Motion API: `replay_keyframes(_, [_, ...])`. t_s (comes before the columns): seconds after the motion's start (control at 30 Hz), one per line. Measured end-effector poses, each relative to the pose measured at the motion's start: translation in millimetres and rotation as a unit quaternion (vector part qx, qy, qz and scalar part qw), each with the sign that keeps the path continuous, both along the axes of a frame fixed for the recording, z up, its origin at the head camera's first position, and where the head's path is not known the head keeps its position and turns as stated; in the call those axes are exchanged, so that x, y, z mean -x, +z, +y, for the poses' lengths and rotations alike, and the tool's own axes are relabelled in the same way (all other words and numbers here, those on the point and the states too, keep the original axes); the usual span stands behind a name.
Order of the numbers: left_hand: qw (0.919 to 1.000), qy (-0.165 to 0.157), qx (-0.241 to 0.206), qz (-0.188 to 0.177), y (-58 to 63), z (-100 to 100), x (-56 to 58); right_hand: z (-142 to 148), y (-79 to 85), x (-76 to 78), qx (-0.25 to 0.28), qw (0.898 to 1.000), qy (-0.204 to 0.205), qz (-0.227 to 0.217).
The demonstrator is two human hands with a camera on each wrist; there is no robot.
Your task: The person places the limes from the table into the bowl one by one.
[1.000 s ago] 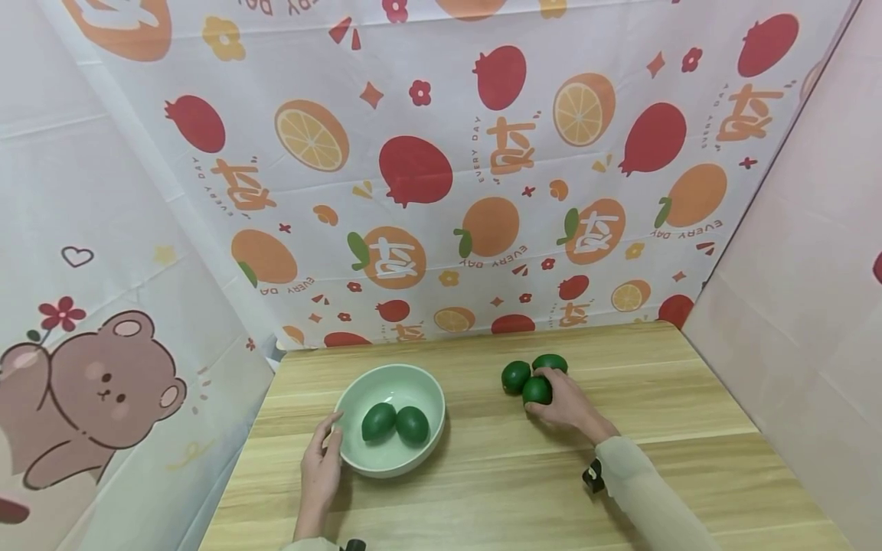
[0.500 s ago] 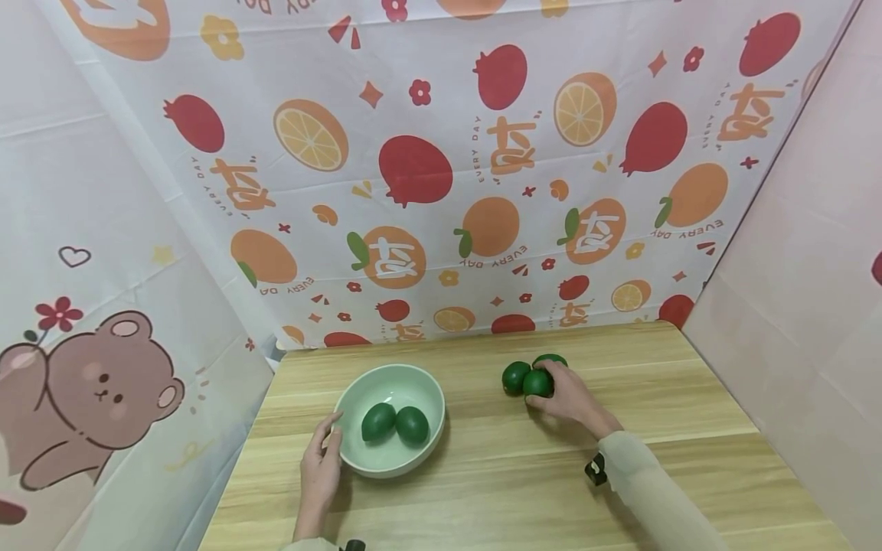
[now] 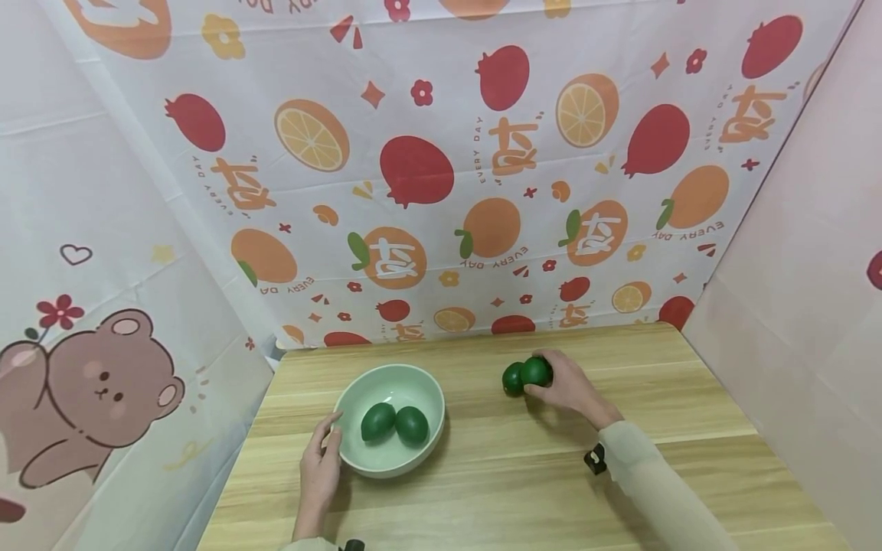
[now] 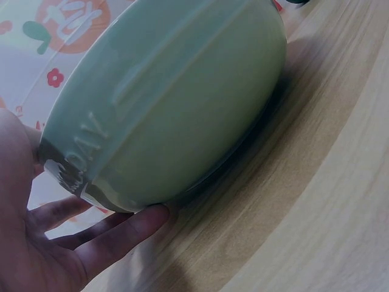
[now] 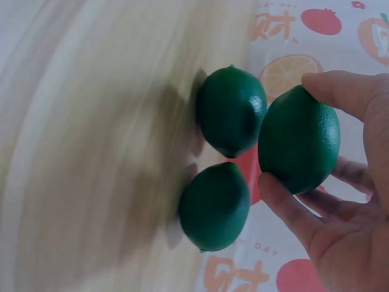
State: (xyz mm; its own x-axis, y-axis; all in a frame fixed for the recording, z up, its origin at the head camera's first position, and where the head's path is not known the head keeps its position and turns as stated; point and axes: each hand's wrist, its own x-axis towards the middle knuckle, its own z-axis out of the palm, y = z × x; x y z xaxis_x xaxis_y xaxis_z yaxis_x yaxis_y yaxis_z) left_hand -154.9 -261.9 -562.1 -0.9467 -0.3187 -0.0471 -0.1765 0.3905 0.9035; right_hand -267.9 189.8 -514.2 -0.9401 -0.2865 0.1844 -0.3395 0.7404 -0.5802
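My right hand holds a dark green lime between thumb and fingertips, raised off the table in the right wrist view. Close by, two more limes rest on the wood, one level with the held one and another nearer the fingertips. From the head, only one of that pair shows; the other is hidden. A pale green bowl with two limes inside stands at the left. My left hand rests against its left side with loosely extended fingers touching the outer wall.
The wooden table ends at a white printed curtain at the back. Cloth walls close in on the left and the right.
My right hand has shifted from the nearest lime to the back one and lifted it toward me. The left hand and bowl stay put.
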Motion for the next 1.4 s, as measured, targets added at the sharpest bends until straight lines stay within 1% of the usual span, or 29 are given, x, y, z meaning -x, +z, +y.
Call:
replay_keyframes(0.4, [1.0000, -0.003, 0.000, -0.001, 0.3, -0.4, -0.8, -14.5, 13.7, 5.1, -0.002, 1.000, 0.012, 0.011])
replay_keyframes(0.73, [1.0000, -0.003, -0.003, 0.004, -0.2, -0.4, -0.8, -38.1, 32.7, 8.5, -0.022, 0.998, 0.040, 0.054])
replay_keyframes(0.93, [1.0000, -0.004, -0.003, 0.008, -0.3, 0.0, -1.3, -54.9, 43.8, 9.2, -0.021, 0.995, 0.068, 0.073])
replay_keyframes(1.1, [1.0000, -0.003, -0.004, 0.007, 0.5, 0.4, -1.9, -70.7, 50.5, 8.7, -0.014, 0.993, 0.094, 0.068])
replay_keyframes(1.23, [1.0000, -0.002, -0.003, 0.007, 0.9, 0.4, -2.0, -83.6, 53.1, 9.7, -0.014, 0.991, 0.115, 0.073])
replay_keyframes(1.4, [1.0000, -0.001, -0.003, 0.004, 1.6, 1.1, -1.7, -98.1, 53.5, 9.6, -0.013, 0.985, 0.142, 0.095])
